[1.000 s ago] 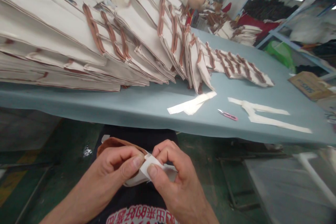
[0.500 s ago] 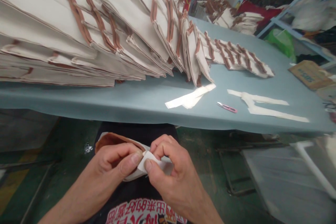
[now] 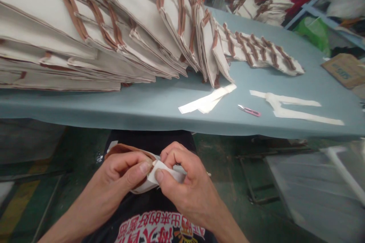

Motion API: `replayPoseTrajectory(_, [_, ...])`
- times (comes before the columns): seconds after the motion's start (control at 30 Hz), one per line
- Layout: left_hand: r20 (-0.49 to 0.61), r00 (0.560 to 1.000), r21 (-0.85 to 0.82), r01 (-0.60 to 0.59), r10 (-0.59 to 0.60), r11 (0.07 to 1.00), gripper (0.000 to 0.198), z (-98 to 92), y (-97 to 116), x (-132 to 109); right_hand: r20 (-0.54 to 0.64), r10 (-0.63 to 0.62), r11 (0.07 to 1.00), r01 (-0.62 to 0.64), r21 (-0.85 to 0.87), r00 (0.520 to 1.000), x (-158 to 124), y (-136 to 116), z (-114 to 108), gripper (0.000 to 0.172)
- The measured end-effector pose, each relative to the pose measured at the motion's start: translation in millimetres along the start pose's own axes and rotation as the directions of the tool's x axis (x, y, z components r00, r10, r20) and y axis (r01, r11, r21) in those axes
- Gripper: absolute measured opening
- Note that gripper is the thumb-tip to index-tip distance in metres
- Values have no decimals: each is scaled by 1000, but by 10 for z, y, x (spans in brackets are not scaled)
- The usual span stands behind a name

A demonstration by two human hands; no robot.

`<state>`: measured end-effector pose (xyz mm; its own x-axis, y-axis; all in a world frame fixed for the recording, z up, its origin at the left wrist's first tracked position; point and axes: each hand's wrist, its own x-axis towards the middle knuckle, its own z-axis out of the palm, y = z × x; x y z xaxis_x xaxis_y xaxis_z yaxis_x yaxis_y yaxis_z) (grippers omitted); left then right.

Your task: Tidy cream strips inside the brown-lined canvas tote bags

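Pinching, left: my left hand (image 3: pixel 119 176) has thumb and index pressed on the upper edge of the cream fabric piece (image 3: pixel 146 186), its brown band (image 3: pixel 124 148) running off toward 10 o'clock.
Pinching, right: my right hand (image 3: pixel 185 176) nips the white strip (image 3: pixel 152 174), thumb on top, at 3 o'clock from the left thumb; fingertips underneath hidden.
Fabric piece: over my lap, between both hands, short of the table (image 3: pixel 142 104).
Handling: looks light, soft and floppy, banded edge likely firmer; strip thin, probably creases easily; nothing looks slippery.
Where to hold: close to where strip meets cloth, I'd say, left on the banded edge, right flat on the strip; further out it would likely sag.
On table: pink-handled snips (image 3: pixel 249 111) at 2 o'clock; loose pale strips (image 3: pixel 199 100) at 1; stacked brown-trimmed panels (image 3: pixel 125 7) at 10 to 12.
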<state>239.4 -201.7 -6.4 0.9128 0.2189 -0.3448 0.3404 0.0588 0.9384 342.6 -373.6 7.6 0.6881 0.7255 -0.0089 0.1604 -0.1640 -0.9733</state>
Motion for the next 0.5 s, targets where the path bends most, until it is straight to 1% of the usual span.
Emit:
replayPoseTrajectory(0.17, [-7,1000,-26,17,-17,1000,45,-39,-83,16,-24,10,1000,-10,7,1000,26,71,23,26])
replayPoseTrajectory(0.33, [-13,999,22,-33,33,999,51,-70,-104,8,-42,21,1000,-21,-4,999,57,112,47,23])
replayPoseTrajectory(0.4, [-29,999,43,-30,32,999,45,-64,-77,4,-46,9,1000,-9,-3,999,63,115,51,24])
replayPoseTrajectory(0.5, [-50,999,86,-13,17,996,29,-26,-11,4,-53,-5,1000,5,6,999,69,121,59,25])
